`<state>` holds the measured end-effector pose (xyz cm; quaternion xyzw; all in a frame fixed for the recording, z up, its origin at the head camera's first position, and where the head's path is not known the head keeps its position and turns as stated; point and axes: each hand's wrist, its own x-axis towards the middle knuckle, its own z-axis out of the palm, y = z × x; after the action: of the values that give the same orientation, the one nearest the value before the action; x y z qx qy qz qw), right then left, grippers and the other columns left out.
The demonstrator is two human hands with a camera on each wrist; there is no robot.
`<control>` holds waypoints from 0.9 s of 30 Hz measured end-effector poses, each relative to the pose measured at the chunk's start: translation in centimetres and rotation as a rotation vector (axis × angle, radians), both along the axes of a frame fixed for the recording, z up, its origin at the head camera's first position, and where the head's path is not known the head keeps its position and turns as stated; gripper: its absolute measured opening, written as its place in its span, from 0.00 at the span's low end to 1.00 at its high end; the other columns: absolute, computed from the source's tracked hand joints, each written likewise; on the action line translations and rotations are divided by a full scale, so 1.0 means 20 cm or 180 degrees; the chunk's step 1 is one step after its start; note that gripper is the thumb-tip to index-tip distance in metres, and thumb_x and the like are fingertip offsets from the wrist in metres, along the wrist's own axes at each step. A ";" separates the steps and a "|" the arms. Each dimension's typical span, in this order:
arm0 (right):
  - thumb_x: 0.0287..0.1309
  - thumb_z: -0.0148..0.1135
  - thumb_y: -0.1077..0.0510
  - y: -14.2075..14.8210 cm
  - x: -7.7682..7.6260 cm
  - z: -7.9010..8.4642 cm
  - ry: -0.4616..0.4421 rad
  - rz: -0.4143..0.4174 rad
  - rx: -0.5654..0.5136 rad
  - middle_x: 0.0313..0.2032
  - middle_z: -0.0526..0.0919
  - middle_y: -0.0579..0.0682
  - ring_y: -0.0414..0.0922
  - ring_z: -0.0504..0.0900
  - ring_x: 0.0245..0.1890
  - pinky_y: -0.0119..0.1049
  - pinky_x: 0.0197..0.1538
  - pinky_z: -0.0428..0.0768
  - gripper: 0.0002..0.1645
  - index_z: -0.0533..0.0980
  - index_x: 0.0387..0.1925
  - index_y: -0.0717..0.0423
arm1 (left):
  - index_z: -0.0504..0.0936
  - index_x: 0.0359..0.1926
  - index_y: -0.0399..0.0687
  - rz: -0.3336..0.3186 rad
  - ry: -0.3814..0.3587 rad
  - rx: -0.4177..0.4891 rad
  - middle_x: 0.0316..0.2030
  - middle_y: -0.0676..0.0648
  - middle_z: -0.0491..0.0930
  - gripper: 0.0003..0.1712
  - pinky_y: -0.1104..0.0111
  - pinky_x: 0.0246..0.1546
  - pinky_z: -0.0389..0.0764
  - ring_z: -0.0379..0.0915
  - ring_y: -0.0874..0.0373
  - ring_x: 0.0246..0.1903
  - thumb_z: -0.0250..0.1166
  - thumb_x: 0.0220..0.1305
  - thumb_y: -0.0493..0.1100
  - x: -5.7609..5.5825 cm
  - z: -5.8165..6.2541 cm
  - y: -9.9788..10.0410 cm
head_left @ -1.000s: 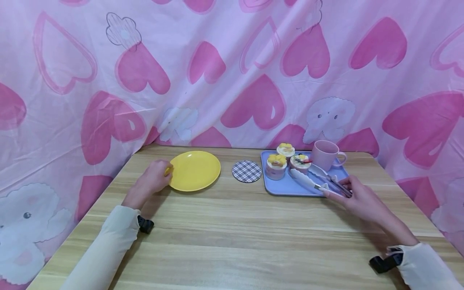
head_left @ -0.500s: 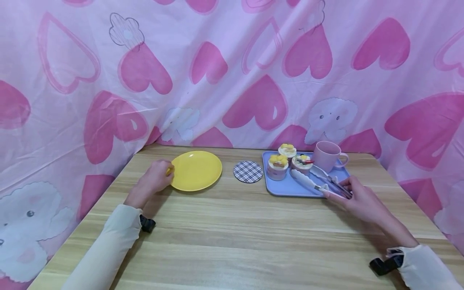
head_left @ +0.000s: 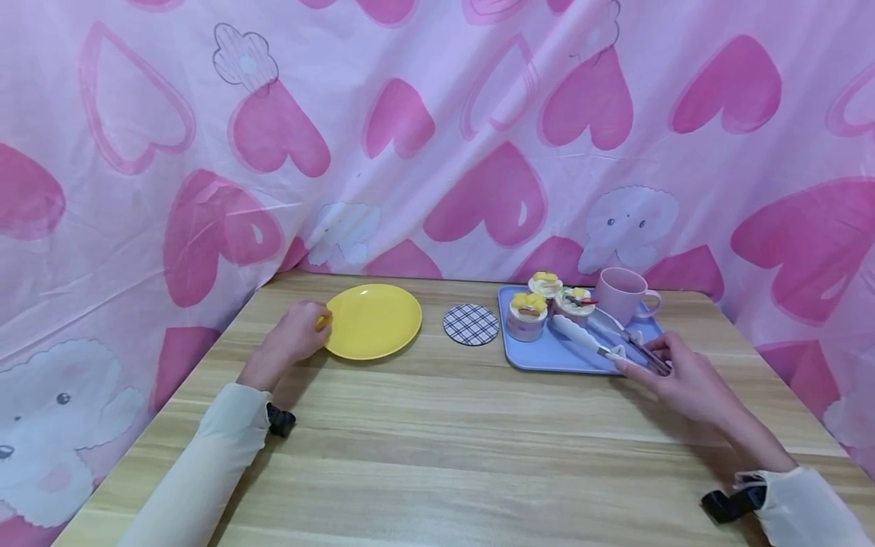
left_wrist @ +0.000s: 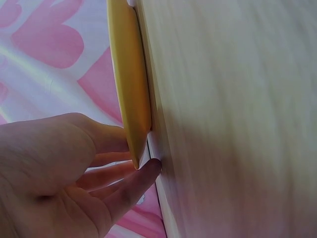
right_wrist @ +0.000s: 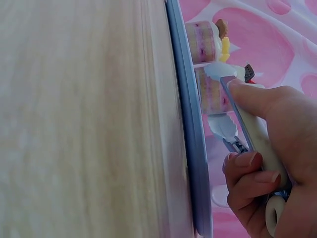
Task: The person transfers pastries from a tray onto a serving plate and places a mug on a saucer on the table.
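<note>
At the left of the table my left hand [head_left: 295, 334] pinches the near-left rim of a yellow plate [head_left: 374, 322]. In the left wrist view the plate's edge [left_wrist: 130, 84] runs between the thumb and the fingers, one fingertip low beside the tabletop. My right hand [head_left: 690, 380] grips a pair of tongs [head_left: 632, 347] by the handles. The tong arms stand apart, their white scalloped tips reaching over a blue tray [head_left: 547, 360] beside a fruit-topped layered cake cup [head_left: 574, 301]. Two more cake cups, a front one [head_left: 526, 317] and a back one [head_left: 544, 284], stand left of it.
A pink mug [head_left: 620, 296] stands at the tray's back right. Between plate and tray lies a round checked coaster [head_left: 470, 325]. Behind the wooden table [head_left: 437, 456] hangs a pink heart-patterned cloth [head_left: 383, 190].
The whole head view has shifted slightly to the right. Both hands keep their holds on the plate and the tongs, with no clear movement on the table.
</note>
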<state>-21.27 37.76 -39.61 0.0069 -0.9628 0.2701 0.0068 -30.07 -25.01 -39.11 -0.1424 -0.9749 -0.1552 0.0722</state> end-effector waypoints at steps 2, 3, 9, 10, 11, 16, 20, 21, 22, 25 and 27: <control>0.64 0.65 0.21 0.00 0.00 0.01 -0.0007 -0.0009 -0.0020 0.57 0.76 0.66 0.60 0.74 0.52 0.38 0.42 0.77 0.59 0.64 0.70 0.65 | 0.89 0.48 0.27 0.0019 -0.0037 0.0009 0.41 0.34 0.86 0.12 0.51 0.46 0.82 0.74 0.45 0.39 0.66 0.69 0.33 0.00 0.00 0.00; 0.64 0.65 0.21 0.00 0.00 0.01 -0.0016 -0.0013 -0.0033 0.58 0.76 0.67 0.61 0.74 0.53 0.37 0.42 0.77 0.59 0.63 0.71 0.66 | 0.89 0.49 0.26 0.0021 -0.0051 0.0015 0.43 0.33 0.86 0.13 0.51 0.47 0.82 0.75 0.44 0.39 0.66 0.70 0.33 0.00 0.00 0.00; 0.65 0.66 0.23 -0.01 0.01 0.02 0.0039 -0.0024 -0.0071 0.58 0.76 0.67 0.60 0.74 0.53 0.36 0.39 0.77 0.58 0.64 0.71 0.66 | 0.88 0.50 0.26 0.0031 -0.0079 0.0019 0.44 0.32 0.86 0.14 0.50 0.48 0.83 0.75 0.44 0.40 0.65 0.70 0.32 0.00 -0.01 0.00; 0.65 0.66 0.24 -0.01 0.02 0.02 0.0072 -0.0023 -0.0064 0.58 0.77 0.67 0.60 0.74 0.52 0.36 0.39 0.76 0.57 0.64 0.71 0.66 | 0.88 0.50 0.26 0.0031 -0.0079 0.0021 0.44 0.32 0.86 0.14 0.50 0.48 0.83 0.75 0.44 0.40 0.65 0.70 0.32 0.00 -0.01 0.00; 0.65 0.66 0.24 -0.01 0.02 0.02 0.0106 -0.0021 -0.0054 0.58 0.77 0.67 0.60 0.74 0.52 0.36 0.39 0.75 0.56 0.64 0.70 0.66 | 0.88 0.51 0.26 0.0032 -0.0078 0.0025 0.44 0.32 0.86 0.14 0.50 0.48 0.83 0.75 0.44 0.40 0.65 0.70 0.32 0.00 0.00 0.00; 0.66 0.67 0.26 -0.01 0.02 0.04 0.0230 -0.0042 -0.0025 0.58 0.78 0.67 0.60 0.74 0.52 0.37 0.41 0.73 0.54 0.66 0.69 0.65 | 0.88 0.51 0.25 0.0025 -0.0080 0.0036 0.47 0.31 0.86 0.15 0.48 0.52 0.84 0.76 0.43 0.42 0.66 0.70 0.32 0.01 0.00 0.01; 0.66 0.69 0.27 -0.03 0.03 0.06 0.0316 -0.0058 -0.0054 0.58 0.78 0.68 0.60 0.74 0.52 0.34 0.41 0.72 0.52 0.67 0.68 0.65 | 0.89 0.48 0.26 -0.0018 -0.0026 0.0049 0.44 0.32 0.86 0.12 0.49 0.48 0.83 0.76 0.43 0.40 0.66 0.68 0.31 0.01 0.00 0.01; 0.65 0.69 0.28 -0.03 0.04 0.06 0.0344 -0.0061 -0.0068 0.58 0.78 0.68 0.60 0.74 0.52 0.33 0.40 0.72 0.52 0.67 0.67 0.65 | 0.89 0.47 0.26 -0.0033 -0.0004 0.0051 0.43 0.32 0.86 0.12 0.49 0.47 0.83 0.75 0.43 0.40 0.66 0.67 0.31 0.00 0.00 0.01; 0.66 0.70 0.28 -0.04 0.04 0.06 0.0363 -0.0060 -0.0083 0.58 0.78 0.68 0.60 0.74 0.52 0.32 0.40 0.72 0.51 0.67 0.67 0.65 | 0.89 0.46 0.26 -0.0046 0.0019 0.0053 0.42 0.33 0.86 0.11 0.49 0.47 0.82 0.75 0.43 0.39 0.66 0.67 0.31 0.01 0.00 0.01; 0.65 0.71 0.29 -0.05 0.05 0.08 0.0436 -0.0053 -0.0134 0.58 0.78 0.68 0.60 0.74 0.52 0.30 0.39 0.70 0.50 0.68 0.67 0.65 | 0.88 0.46 0.25 -0.0062 0.0054 0.0060 0.44 0.31 0.86 0.12 0.47 0.49 0.83 0.77 0.42 0.41 0.67 0.67 0.31 0.00 -0.01 0.00; 0.66 0.71 0.30 -0.06 0.05 0.08 0.0465 -0.0063 -0.0148 0.59 0.77 0.69 0.61 0.74 0.52 0.32 0.41 0.71 0.51 0.67 0.67 0.66 | 0.88 0.47 0.25 -0.0059 0.0053 0.0056 0.46 0.30 0.86 0.12 0.46 0.51 0.84 0.78 0.42 0.42 0.67 0.67 0.31 0.00 -0.01 0.00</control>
<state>-20.24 36.63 -37.92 0.0170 -0.9532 0.2911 0.0798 -30.01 -24.93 -39.23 -0.1521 -0.9715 -0.1632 0.0801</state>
